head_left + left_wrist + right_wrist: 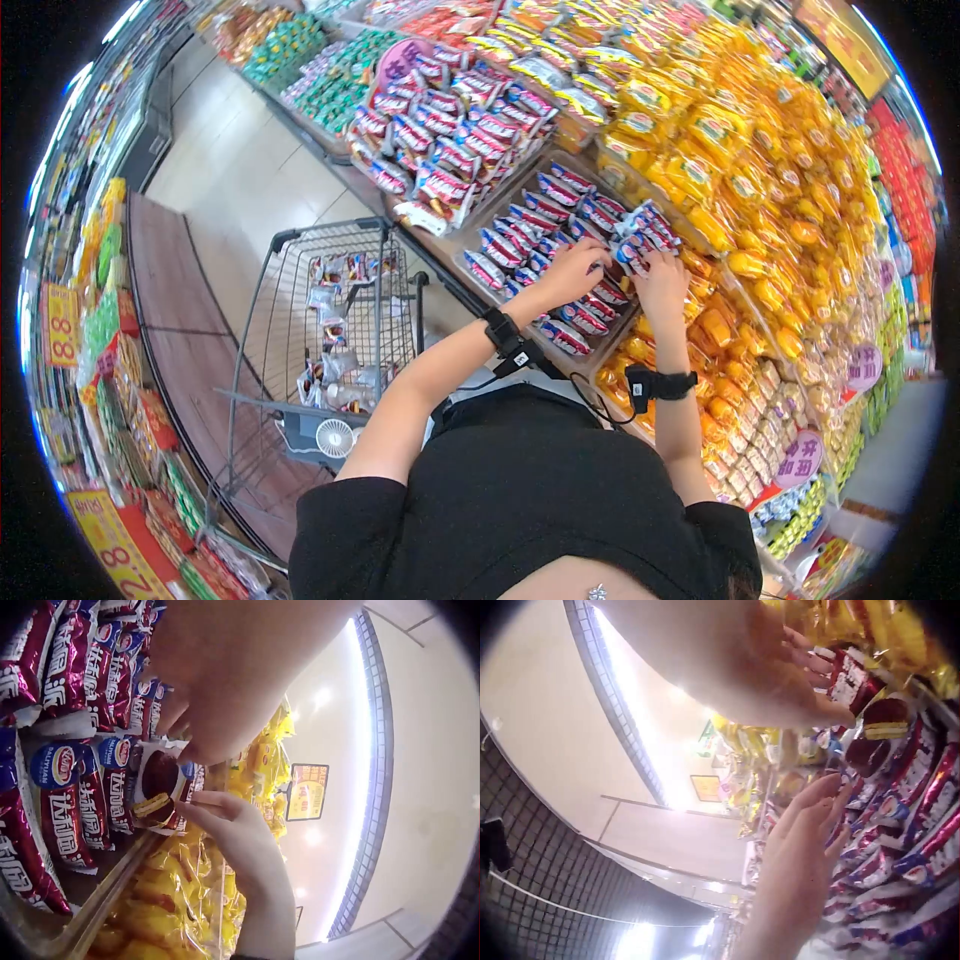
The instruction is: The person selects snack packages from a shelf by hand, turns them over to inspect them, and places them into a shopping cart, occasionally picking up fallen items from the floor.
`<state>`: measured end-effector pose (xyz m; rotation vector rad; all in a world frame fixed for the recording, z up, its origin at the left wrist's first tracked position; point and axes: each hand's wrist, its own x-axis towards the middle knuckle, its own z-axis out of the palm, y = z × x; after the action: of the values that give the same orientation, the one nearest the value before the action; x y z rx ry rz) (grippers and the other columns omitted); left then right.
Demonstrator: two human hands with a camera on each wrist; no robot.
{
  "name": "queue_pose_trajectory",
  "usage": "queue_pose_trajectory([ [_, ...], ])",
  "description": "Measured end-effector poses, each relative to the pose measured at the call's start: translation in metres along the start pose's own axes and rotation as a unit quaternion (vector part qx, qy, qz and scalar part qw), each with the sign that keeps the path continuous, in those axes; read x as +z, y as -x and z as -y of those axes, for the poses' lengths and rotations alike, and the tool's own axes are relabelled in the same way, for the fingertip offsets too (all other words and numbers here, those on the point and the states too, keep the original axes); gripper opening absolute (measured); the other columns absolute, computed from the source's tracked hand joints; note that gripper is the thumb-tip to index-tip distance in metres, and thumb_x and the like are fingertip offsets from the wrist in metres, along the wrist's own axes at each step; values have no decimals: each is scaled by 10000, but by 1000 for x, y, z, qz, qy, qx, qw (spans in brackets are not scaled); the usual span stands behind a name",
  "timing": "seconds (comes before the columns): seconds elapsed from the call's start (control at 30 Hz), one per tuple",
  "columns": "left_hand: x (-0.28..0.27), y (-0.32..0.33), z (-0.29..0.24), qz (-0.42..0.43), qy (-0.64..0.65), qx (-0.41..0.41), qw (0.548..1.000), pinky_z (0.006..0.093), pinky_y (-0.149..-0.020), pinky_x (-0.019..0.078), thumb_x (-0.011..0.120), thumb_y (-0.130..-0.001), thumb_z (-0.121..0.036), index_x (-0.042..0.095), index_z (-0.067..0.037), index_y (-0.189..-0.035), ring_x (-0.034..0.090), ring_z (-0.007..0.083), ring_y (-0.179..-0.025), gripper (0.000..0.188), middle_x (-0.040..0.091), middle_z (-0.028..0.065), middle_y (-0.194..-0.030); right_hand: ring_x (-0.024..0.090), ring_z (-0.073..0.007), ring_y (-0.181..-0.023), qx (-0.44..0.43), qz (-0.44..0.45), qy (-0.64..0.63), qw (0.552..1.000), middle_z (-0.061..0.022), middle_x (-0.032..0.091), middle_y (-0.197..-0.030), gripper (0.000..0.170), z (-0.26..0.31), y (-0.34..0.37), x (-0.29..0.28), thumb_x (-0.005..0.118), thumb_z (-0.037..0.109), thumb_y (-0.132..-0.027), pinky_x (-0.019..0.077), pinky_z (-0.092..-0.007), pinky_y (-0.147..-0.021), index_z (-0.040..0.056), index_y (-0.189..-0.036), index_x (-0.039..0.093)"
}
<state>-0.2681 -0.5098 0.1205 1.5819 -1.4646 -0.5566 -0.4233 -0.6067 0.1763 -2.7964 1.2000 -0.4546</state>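
Note:
My right hand (662,285) pinches a chocolate pie packet (159,776) at its edge, thumb on one side and fingers behind it. This packet is red and white with a picture of a dark cake. My left hand (578,272) is just to the left over the tray (478,232), its fingers loosely bent near the wrapped pies. In the right wrist view, the left hand (799,844) shows nothing between thumb and fingers. Rows of red, white and blue pie packets (500,245) fill the tray beneath both hands.
A heap of similar packets (445,130) is beyond the tray. Yellow-wrapped goods (720,150) rise on the right, with orange packets (705,330) nearer. A shopping cart (385,230) with several bagged goods stands at the left, a small white fan (335,438) by its handle.

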Motion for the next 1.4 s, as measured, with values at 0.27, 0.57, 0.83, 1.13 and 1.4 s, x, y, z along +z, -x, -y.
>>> queue_pose_trajectory([
  [0.27,-152,69,-14,100,286,-54,951,315,-923,430,578,-859,-129,642,-12,-1041,565,195,-1044,226,629,98,-1071,555,-321,-943,-149,16,-331,932,-122,599,-974,174,86,-13,-41,589,-32,-720,424,-381,-846,39,-873,542],
  [0.57,-264,220,137,-365,382,-241,814,332,-832,477,521,-898,-189,614,0,-1029,597,192,-979,248,615,94,-1083,586,-309,-820,-360,216,-403,813,-110,607,-849,107,210,-18,8,537,-64,-672,464,-366,-720,18,-726,495],
  [0.83,-198,364,349,-649,110,-480,580,320,-657,454,492,-835,-147,623,-11,-965,596,200,-705,230,644,118,-818,578,-259,-857,-456,335,-359,742,-60,614,-883,77,286,-16,61,558,-21,-678,448,-365,-745,56,-672,564],
  [1.13,-177,412,416,-604,44,-582,542,390,-796,460,538,-832,-246,637,-29,-995,621,339,-911,289,649,214,-924,576,-281,-914,-421,429,-299,741,-85,605,-934,166,332,-17,113,576,26,-738,456,-385,-798,61,-897,606],
  [1.4,-168,422,452,-617,261,-585,456,327,-818,449,567,-814,-251,584,-51,-1162,581,210,-923,401,642,118,-1017,568,-278,-914,-454,472,-310,689,-73,593,-944,199,384,-6,146,585,20,-732,448,-379,-801,66,-926,599],
])
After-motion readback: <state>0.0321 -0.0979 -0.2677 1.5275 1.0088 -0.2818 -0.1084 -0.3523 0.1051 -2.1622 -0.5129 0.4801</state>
